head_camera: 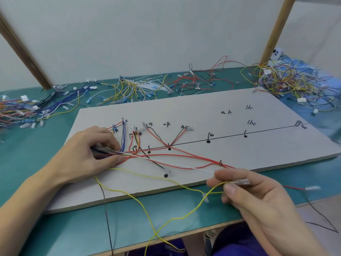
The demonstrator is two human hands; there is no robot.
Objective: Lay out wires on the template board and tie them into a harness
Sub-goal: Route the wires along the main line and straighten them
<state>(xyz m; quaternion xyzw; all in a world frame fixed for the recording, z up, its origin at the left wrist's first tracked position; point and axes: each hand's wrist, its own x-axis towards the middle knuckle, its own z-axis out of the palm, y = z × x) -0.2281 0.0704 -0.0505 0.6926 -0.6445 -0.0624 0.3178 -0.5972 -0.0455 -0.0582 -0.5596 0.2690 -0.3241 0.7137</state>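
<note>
On the green worktop (55, 228), your right hand (258, 196) pinches the white wire (166, 162), which runs up-left to your left hand (88, 150) pressing the bundle.

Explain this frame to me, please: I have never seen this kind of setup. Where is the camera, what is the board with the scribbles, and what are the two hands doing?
The single picture comes from a camera worn on the person's head, looking down at a green table. On it lies a grey template board with a drawn line, dots and handwritten labels that mark wire routes. Red, blue and black wires already lie along it. The left hand presses a bundle of wires against the board. The right hand pinches a white wire pulled taut from the bundle, and grips a yellow wire near its clear terminal. Loose wire piles lie behind the board.
</note>
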